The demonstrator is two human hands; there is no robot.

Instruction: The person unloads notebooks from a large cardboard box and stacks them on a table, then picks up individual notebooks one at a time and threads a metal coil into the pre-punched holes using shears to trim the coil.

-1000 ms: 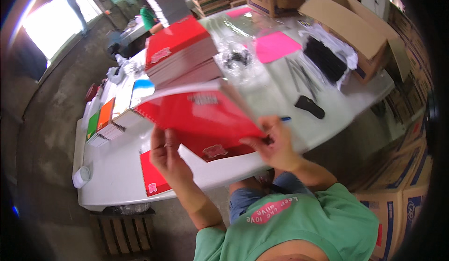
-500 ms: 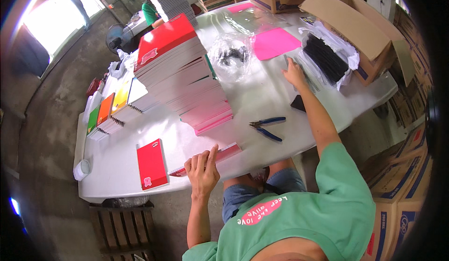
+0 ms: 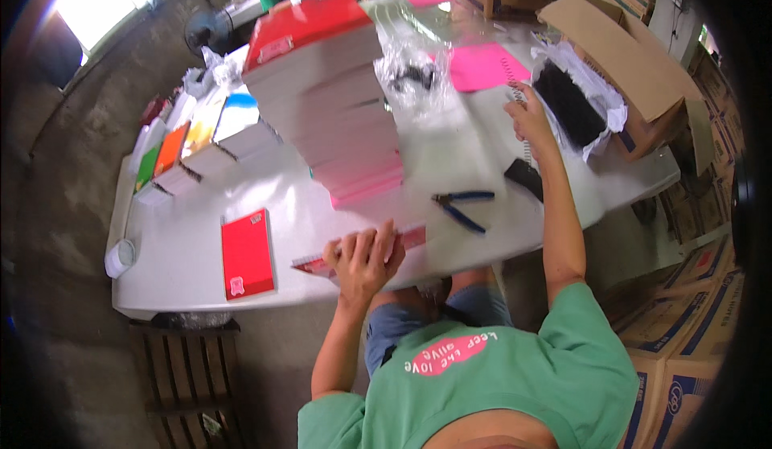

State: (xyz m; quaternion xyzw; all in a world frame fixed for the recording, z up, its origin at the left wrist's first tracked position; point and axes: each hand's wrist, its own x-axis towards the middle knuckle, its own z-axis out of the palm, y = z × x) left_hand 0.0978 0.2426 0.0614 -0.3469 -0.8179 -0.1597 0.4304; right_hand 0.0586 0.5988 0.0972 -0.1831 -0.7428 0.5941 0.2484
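Observation:
My left hand (image 3: 366,262) is at the front edge of the table, its fingers curled over a thin red notebook (image 3: 413,237) seen almost edge-on. My right hand (image 3: 532,123) is closed round a long, thin spiral binding wire (image 3: 510,69), which sticks out above and below the fist. Beside that hand lies a bundle of black wires (image 3: 569,105) on white wrapping. Blue-handled cutting pliers (image 3: 464,209) rest with handles spread between my hands. To the left lies another red notebook (image 3: 248,254), flat on the table.
A tall stack of notebooks (image 3: 338,103) with a red cover on top rises mid-table. Smaller notebook piles (image 3: 170,150) stand at left, near a white cup (image 3: 121,257). A black object (image 3: 524,179) lies under my right forearm. An open carton (image 3: 623,55) borders the right side.
My right hand has closed on a binding wire and raised it off the table. My left fingers, earlier resting by the red notebook, now curl over it. The view has shifted slightly.

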